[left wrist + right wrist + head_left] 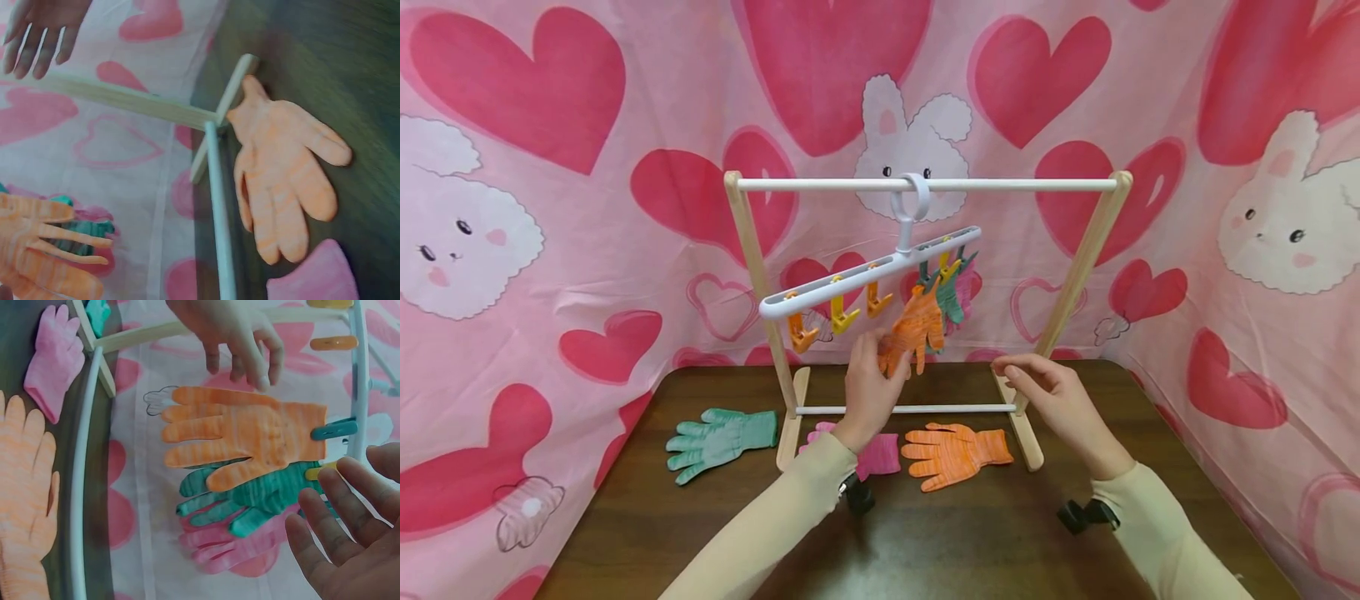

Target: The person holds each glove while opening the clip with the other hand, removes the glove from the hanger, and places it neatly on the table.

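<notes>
An orange glove hangs fingers down from the hanger, its cuff held by a teal clip. My left hand is beside this glove with loosely bent fingers; in the right wrist view its fingertips come near the glove's edge, pinching nothing. My right hand is raised to the right of the glove, holding nothing, its fingers spread in the right wrist view. Behind the orange glove hang a green glove and a pink glove, partly hidden by it.
The hanger hooks over the white top rod of a wooden-legged rack. Yellow and orange clips dangle from its left half. On the table lie a green glove, an orange glove and a pink glove, partly covered by my left arm.
</notes>
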A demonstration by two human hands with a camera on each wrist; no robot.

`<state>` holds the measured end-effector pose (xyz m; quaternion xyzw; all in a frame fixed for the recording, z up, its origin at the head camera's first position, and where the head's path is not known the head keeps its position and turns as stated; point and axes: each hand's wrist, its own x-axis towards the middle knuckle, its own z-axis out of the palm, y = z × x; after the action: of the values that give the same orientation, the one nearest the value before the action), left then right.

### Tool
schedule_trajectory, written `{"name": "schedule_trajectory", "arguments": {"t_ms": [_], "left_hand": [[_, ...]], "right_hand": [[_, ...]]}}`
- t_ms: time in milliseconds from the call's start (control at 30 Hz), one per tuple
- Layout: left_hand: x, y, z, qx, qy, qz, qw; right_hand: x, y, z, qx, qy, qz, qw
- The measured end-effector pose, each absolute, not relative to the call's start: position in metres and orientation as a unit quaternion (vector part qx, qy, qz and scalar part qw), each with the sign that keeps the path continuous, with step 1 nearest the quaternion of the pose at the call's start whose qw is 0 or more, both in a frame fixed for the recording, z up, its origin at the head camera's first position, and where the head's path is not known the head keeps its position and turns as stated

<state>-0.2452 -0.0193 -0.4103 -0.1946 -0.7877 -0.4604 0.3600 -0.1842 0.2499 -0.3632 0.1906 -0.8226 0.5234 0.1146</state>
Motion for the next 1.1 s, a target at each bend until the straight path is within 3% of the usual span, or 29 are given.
{"name": "schedule_trajectory", "arguments": {"t_ms": [333,667,900,1100], "left_hand": [[-0.268,-0.021,-0.394,-0.173,-0.765,-0.503,0.363],[-0.275,-0.012,-0.379,-0.18,-0.775,-0.526,0.3],[-0.276,-0.002,-0.368,-0.187,-0.766,-0.519,0.329],[-0.273,0.0,-0.363,-0.188,-0.766,-0.524,0.323]], "right_hand": [[-0.191,0.237,-0.351,0.213,-0.815,0.527,0.115],[-0.202,0.221,-0.333,0.208,-0.813,0.535,0.098],[-0.209,0.207,-0.318,0.207,-0.811,0.538,0.102],[-0.219,0.195,-0.309,0.212,-0.805,0.545,0.099]]}}
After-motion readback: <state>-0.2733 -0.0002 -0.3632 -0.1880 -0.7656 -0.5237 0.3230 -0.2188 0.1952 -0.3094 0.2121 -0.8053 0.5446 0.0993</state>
